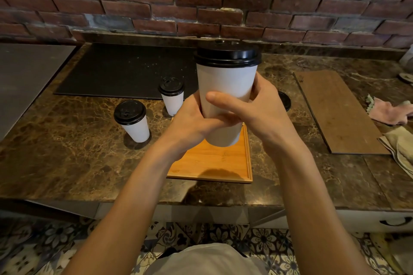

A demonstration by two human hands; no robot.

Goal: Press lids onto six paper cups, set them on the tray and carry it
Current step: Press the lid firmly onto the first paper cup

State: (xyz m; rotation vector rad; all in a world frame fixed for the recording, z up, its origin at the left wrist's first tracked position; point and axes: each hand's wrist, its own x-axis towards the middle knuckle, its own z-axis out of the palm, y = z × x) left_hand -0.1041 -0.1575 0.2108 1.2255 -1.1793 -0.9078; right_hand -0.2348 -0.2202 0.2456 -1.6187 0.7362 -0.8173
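Cup [225, 87] gripped by left hand [192, 124] and right hand [264, 114] over tray [223, 163]; two lidded cups [135, 127] [172, 102] stand left.

1. Two forearms, the left forearm [134, 196] and the right forearm [312, 196], are bare along all of their visible length.
2. The left hand [192, 123] and the right hand [263, 114] are bare as well.
3. A pale grey-white garment [205, 259] covers the torso at the bottom edge (plain cloth; its cut is out of view).
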